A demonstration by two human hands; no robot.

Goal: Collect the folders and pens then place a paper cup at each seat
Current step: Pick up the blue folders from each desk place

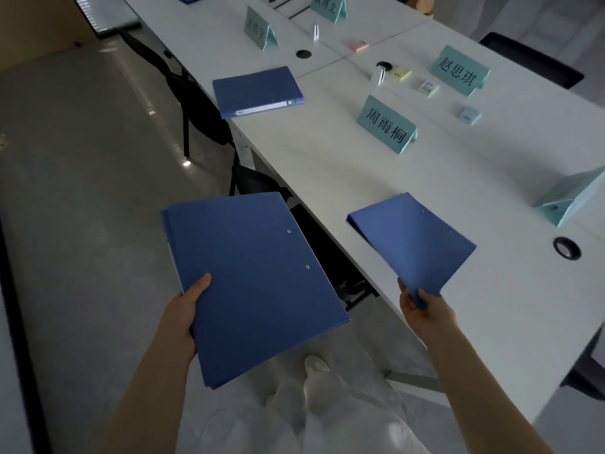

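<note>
Left hand (188,309) grips the near-left edge of a flat stack of blue folders (252,283), thumb on top, held off the table over the floor; matte card covers, two metal rivets. Right hand (422,304) pinches the corner of a single blue folder (412,244), tilted above the white table (327,165). Third blue folder (258,91) lies flat further along the smooth tabletop, white spine label showing. Teal folded-card name tents (386,124) stand upright beyond it.

Dim, bluish, low-contrast throughout, with soft glare streaks on the floor (137,93) at upper left. Slightly motion-blurred around the right-hand folder (415,244); bowed by wide-angle distortion along the tabletop (327,165) edges.
</note>
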